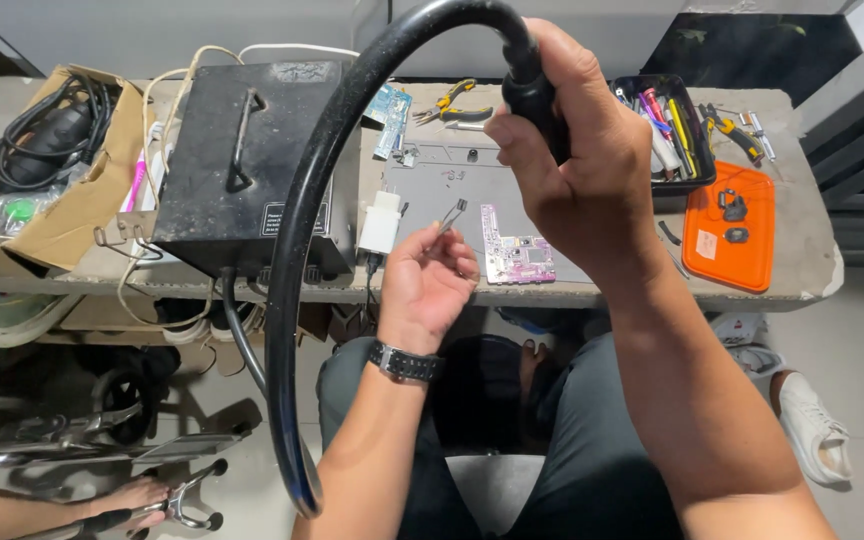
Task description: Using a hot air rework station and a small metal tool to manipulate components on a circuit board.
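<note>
Black box (242, 165): sits on the left part of the surface (802, 255), a metal handle on its lid, cardboard box of cables (42, 160) further left.
Hose (297, 250): thick black tube, looping from below the box up in a tall arc and over to the right hand; its long axis runs bottom-left to top-right.
White charger (382, 222): upright just right of the black box, near the left hand.
Left hand (427, 285): raised in front of the surface edge, fingers pinched shut on the tweezers; watch on the wrist.
Tweezers (452, 215): thin metal pair, tips pointing up and right, toward the purple board.
Purple circuit board (515, 250): flat on a grey panel (452, 185), just right of the tweezers' tips and below the right hand; the left hand is the nearer one.
Right hand (572, 170): held high, closed in a full fist around the black handpiece (532, 95) at the hose's end, which points down toward the board.
Black tray of tools (664, 130): behind the right hand.
Orange tray (730, 225): far right, holding small dark parts.
</note>
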